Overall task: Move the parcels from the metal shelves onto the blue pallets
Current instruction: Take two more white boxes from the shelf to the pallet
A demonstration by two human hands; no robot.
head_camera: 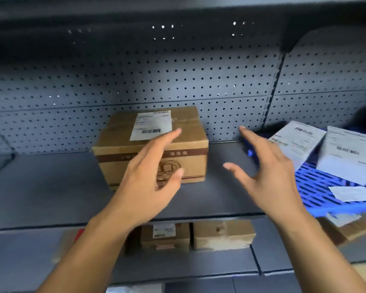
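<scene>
A brown cardboard parcel (123, 146) with a white barcode label stands on the grey metal shelf (51, 193), near the pegboard back. My left hand (150, 172) hovers in front of the parcel with straight fingers, overlapping its front face. My right hand (266, 172) is spread wide to the right of the parcel, apart from it and holding nothing. A blue slatted pallet (325, 191) shows at the right with two white labelled parcels (347, 157) lying on it.
The shelf below carries two small brown boxes (220, 235) and other cardboard at its right end. A perforated grey back panel (178, 81) closes the shelf behind. Another shelf board overhangs at the top.
</scene>
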